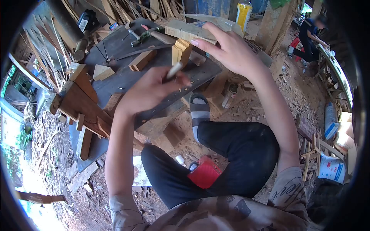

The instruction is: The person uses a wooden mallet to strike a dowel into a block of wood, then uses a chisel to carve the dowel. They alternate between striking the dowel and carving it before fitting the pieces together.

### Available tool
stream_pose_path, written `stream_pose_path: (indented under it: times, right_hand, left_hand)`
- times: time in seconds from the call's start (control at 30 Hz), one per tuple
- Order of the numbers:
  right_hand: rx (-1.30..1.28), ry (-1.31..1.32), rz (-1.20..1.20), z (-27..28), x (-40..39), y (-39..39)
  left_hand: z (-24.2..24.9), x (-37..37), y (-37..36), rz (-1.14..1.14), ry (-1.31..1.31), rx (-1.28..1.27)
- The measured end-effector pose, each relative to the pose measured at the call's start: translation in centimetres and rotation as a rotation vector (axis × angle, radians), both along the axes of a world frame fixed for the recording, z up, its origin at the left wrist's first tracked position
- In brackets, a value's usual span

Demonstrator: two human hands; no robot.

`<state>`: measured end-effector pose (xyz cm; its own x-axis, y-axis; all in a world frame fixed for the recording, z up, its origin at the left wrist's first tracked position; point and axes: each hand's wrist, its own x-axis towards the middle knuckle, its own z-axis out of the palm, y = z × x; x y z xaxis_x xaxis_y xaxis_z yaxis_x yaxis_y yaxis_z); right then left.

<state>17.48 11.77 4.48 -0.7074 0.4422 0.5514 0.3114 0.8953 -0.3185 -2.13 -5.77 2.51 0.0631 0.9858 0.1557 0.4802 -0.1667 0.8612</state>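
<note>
My left hand (148,86) is curled around a short pale rod (175,71), blurred, its tip sticking up past the fingers. Just beyond it a yellowish wood piece (180,53) with a cut, stepped top stands on the dark workbench (127,50). My right hand (231,50) grips the right end of a thick wooden block (187,30), thumb along the near side and index finger on top. That block lies behind the yellowish piece, close against its top. A hammer (135,36) and a tool with a wooden handle (162,37) lie to the left of the block.
Loose wood blocks (142,59) and a large wooden frame piece (84,102) sit on the bench's left. A yellow-labelled bottle (243,17) stands behind. Chips cover the ground around a red stool (206,173). Another person (308,36) sits working at far right.
</note>
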Motion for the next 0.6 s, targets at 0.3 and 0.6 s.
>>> stream_pose_path:
  times: [0.3,0.6]
  right_hand:
    - [0.016,0.027,0.017,-0.3,-0.2,0.0]
    - [-0.061,-0.065,-0.035,0.6,0.0,-1.0]
  left_hand:
    - [2.9,1.7,-2.8,0.081,0.198,-0.243]
    - [0.8,1.9,1.4,0.632,0.533,0.411]
